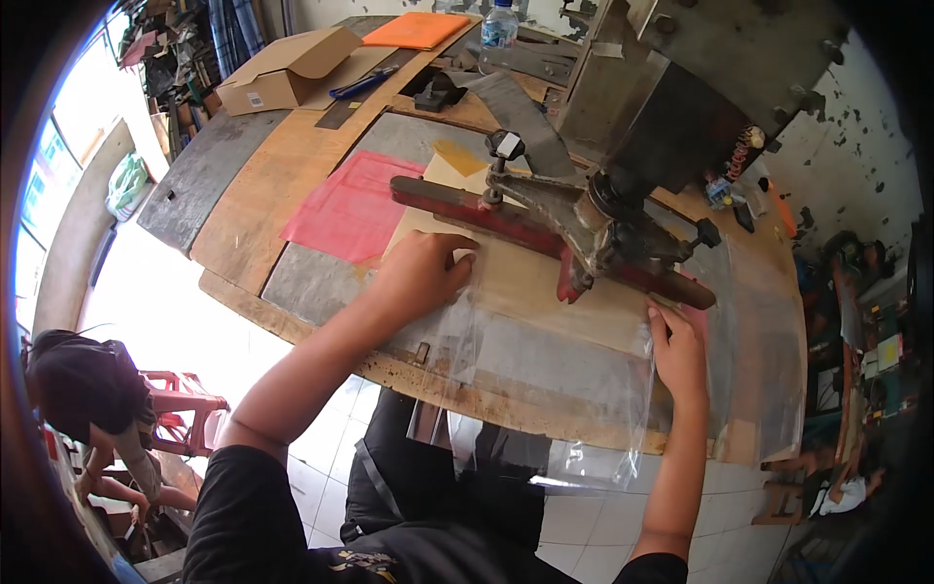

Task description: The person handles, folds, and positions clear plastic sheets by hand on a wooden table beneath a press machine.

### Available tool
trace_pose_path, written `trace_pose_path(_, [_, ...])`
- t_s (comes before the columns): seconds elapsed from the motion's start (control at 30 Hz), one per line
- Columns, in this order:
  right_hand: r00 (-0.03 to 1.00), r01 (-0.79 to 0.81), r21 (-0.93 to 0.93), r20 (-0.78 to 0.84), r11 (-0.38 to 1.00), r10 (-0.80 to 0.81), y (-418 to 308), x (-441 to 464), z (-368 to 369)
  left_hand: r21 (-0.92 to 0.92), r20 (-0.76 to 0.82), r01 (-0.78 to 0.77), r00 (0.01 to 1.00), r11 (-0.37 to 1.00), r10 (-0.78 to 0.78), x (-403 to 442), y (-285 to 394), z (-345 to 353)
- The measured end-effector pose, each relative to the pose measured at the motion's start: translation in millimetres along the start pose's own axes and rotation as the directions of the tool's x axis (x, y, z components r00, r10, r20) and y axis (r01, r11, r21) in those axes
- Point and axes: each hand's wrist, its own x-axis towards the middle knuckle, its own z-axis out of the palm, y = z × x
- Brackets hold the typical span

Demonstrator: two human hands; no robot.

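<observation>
A clear plastic sheet [555, 380] lies over the table's front part and hangs past its edge. My left hand [423, 273] has its fingers curled at the sheet's upper left corner. At the sheet's right edge, my right hand [673, 346] pinches the plastic between thumb and finger. Behind both hands, a red bar [477, 217] on a metal press arm [584, 224] crosses a cream-coloured board [525, 282]. A pink sheet [350, 206] rests left of the board.
Beyond the pink sheet are a cardboard box [287, 70], a blue cutter [363, 84], an orange folder [416, 30] and a water bottle [499, 27]. More clear plastic [764, 341] hangs at right. Another person [92, 389] is bent over at lower left.
</observation>
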Motion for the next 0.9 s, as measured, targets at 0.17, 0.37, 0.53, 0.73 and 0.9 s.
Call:
trace_pose_path(0.17, [0.999,0.033,0.066,-0.012,0.997,-0.032,-4.6,-12.1,-3.9,0.093,-0.048,-0.145,0.988,0.985,0.150,-18.2,-14.4,4.6])
trace_pose_path(0.37, [0.999,-0.035,0.097,-0.017,0.995,0.037,-5.4,-52.6,-5.7,0.042,-0.138,-0.222,0.964,0.974,0.225,-48.5,-20.6,1.6])
trace_pose_path(0.53, [0.990,0.060,0.132,-0.137,0.989,-0.042,-3.3,-65.7,3.3,0.009,-0.182,-0.141,0.973,0.990,0.141,-42.7,-20.3,8.9])
trace_pose_path(0.73, [0.990,0.048,0.189,-0.136,0.981,-0.022,-2.5,-63.1,4.4,0.035,-0.199,0.025,0.980,0.999,-0.018,-33.1,-4.5,13.5])
trace_pose_path(0.9, [0.989,0.074,0.178,-0.142,0.981,-0.049,-0.8,-59.6,4.7,0.084,-0.263,-0.005,0.965,0.996,0.027,-29.9,-9.0,26.8])
